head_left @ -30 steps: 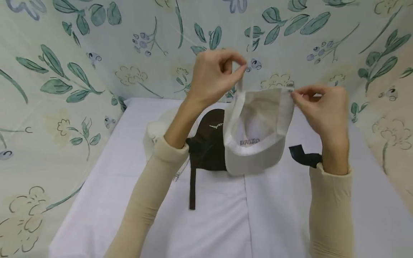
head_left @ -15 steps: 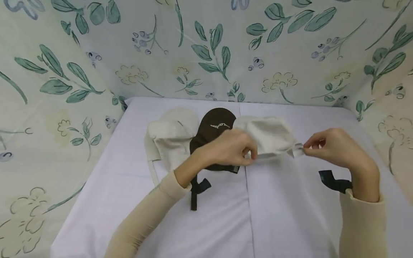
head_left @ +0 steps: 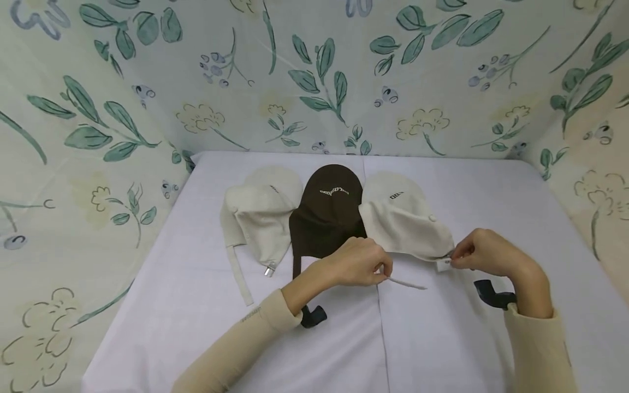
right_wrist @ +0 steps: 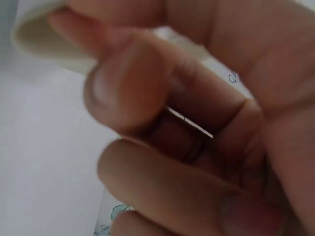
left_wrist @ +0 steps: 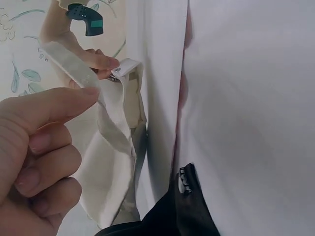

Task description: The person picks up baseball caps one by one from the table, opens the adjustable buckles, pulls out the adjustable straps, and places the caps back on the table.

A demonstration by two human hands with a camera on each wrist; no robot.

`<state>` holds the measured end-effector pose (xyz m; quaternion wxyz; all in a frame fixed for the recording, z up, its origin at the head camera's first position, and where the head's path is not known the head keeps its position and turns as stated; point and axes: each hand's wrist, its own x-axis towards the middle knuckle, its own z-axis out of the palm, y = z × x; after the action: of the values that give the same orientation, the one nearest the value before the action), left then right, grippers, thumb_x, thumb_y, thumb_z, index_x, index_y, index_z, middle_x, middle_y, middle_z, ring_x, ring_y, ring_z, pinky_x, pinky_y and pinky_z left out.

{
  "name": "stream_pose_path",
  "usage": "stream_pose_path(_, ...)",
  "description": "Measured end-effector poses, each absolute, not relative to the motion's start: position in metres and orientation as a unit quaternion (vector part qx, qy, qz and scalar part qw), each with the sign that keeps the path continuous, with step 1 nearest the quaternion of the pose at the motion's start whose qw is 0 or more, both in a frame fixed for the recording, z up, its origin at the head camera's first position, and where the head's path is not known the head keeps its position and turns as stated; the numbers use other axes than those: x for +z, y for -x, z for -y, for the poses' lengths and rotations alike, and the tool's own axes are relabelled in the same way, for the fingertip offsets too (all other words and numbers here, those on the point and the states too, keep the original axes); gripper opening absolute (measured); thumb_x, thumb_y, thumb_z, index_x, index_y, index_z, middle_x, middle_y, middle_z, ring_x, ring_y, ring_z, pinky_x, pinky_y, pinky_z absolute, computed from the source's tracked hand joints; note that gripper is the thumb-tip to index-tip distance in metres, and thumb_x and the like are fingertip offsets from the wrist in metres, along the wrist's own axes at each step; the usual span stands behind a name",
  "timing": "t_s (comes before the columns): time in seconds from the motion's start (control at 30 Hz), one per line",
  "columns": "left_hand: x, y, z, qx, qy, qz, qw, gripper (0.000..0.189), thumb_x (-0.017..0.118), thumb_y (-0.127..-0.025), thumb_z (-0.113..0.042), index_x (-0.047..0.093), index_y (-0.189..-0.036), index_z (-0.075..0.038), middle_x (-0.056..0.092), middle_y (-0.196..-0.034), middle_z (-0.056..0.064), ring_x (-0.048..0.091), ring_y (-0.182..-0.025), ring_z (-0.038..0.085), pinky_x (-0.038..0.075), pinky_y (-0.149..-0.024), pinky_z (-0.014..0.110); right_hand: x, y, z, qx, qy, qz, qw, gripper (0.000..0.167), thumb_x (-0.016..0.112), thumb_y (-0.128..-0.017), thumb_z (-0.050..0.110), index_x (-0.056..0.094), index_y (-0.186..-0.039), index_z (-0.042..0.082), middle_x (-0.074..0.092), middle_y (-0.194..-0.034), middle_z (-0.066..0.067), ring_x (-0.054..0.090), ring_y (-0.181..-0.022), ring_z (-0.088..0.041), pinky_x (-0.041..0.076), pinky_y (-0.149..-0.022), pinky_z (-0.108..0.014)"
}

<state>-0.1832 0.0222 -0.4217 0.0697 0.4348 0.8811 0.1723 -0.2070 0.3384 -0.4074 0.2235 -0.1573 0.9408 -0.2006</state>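
In the head view a cream baseball cap [head_left: 410, 226] lies on the white cloth, right of a dark brown cap [head_left: 334, 188] and touching it. My left hand [head_left: 361, 262] pinches the cream cap's back strap [head_left: 407, 283] between thumb and finger. The strap's loose end [left_wrist: 74, 66] sticks out past the fingertips in the left wrist view. My right hand [head_left: 491, 254] pinches the cap's other back edge, beside a white tag [head_left: 444, 265]. In the right wrist view, fingers hide most of that grip.
Another cream cap [head_left: 265, 213] lies left of the brown one, its strap [head_left: 241, 278] and metal buckle [head_left: 269, 271] toward me. White cloth [head_left: 275, 349] covers the table. A floral curtain [head_left: 314, 82] hangs behind and at both sides.
The cream cap was raised with its inside showing; it has come down onto the table beside the brown cap. Both hands have lowered with it, drawing its back edge and strap toward me.
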Motion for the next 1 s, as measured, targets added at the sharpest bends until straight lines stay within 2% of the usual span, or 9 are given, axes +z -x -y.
stream_pose_path(0.17, -0.431, 0.192, -0.031, 0.168, -0.417, -0.892, 0.045, 0.008, 0.076, -0.094, -0.023, 0.081, -0.09, -0.028, 0.064, -0.072, -0.012, 0.052, -0.063, 0.001, 0.037, -0.052, 0.016, -0.412, 0.208, -0.349, -0.172, 0.133, -0.958, 0.186, 0.016, 0.08, -0.084, 0.021, 0.082, -0.089, 0.006, 0.077, -0.087, -0.004, 0.06, -0.075, -0.014, 0.047, -0.062, -0.032)
stream_pose_path(0.3, -0.438, 0.194, -0.04, 0.151, -0.411, -0.898, 0.037, 0.009, 0.075, -0.094, -0.024, 0.08, -0.089, -0.029, 0.069, -0.078, -0.014, 0.056, -0.065, 0.003, 0.04, -0.053, 0.02, -0.415, 0.208, -0.357, -0.163, 0.116, -0.964, 0.173, 0.019, 0.08, -0.085, 0.023, 0.082, -0.091, 0.005, 0.077, -0.09, -0.01, 0.062, -0.077, -0.016, 0.048, -0.062, -0.033)
stream_pose_path(0.47, -0.447, 0.187, -0.044, 0.127, -0.425, -0.894, 0.059, 0.006, 0.076, -0.093, -0.027, 0.079, -0.088, -0.03, 0.071, -0.08, -0.015, 0.059, -0.07, 0.002, 0.044, -0.057, 0.021, -0.42, 0.205, -0.355, -0.173, 0.124, -0.955, 0.208, 0.023, 0.079, -0.087, 0.024, 0.081, -0.098, 0.004, 0.074, -0.089, -0.005, 0.059, -0.078, -0.015, 0.048, -0.065, -0.032)
stream_pose_path(0.6, -0.449, 0.177, -0.036, 0.122, -0.43, -0.893, 0.059, 0.006, 0.077, -0.092, -0.027, 0.079, -0.088, -0.031, 0.069, -0.076, -0.016, 0.057, -0.066, 0.0, 0.041, -0.054, 0.019, -0.411, 0.199, -0.352, -0.161, 0.113, -0.948, 0.249, 0.021, 0.078, -0.088, 0.025, 0.08, -0.097, 0.006, 0.071, -0.084, -0.001, 0.058, -0.076, -0.015, 0.047, -0.065, -0.033)
stream_pose_path(0.77, -0.433, 0.175, 0.004, 0.171, -0.406, -0.897, 0.038, 0.007, 0.077, -0.092, -0.023, 0.08, -0.088, -0.027, 0.061, -0.067, -0.013, 0.051, -0.062, 0.0, 0.039, -0.055, 0.018, -0.388, 0.192, -0.343, -0.141, 0.1, -0.95, 0.261, 0.025, 0.073, -0.094, 0.032, 0.077, -0.095, 0.007, 0.07, -0.081, -0.002, 0.059, -0.076, -0.017, 0.046, -0.066, -0.033)
stream_pose_path(0.9, -0.407, 0.182, 0.061, 0.244, -0.35, -0.904, -0.01, 0.007, 0.076, -0.092, -0.017, 0.079, -0.087, -0.02, 0.057, -0.065, -0.01, 0.05, -0.062, 0.002, 0.042, -0.059, 0.02, -0.373, 0.187, -0.33, -0.149, 0.127, -0.957, 0.213, 0.031, 0.064, -0.102, 0.036, 0.076, -0.105, 0.008, 0.068, -0.081, 0.003, 0.056, -0.073, -0.012, 0.045, -0.065, -0.029)
stream_pose_path(1.0, -0.387, 0.188, 0.106, 0.284, -0.288, -0.913, -0.049, 0.005, 0.076, -0.092, -0.013, 0.078, -0.089, -0.016, 0.056, -0.066, -0.007, 0.05, -0.063, 0.005, 0.042, -0.062, 0.023, -0.364, 0.185, -0.318, -0.16, 0.146, -0.963, 0.162, 0.031, 0.062, -0.104, 0.036, 0.076, -0.112, 0.01, 0.067, -0.084, 0.006, 0.053, -0.069, -0.008, 0.043, -0.062, -0.026)
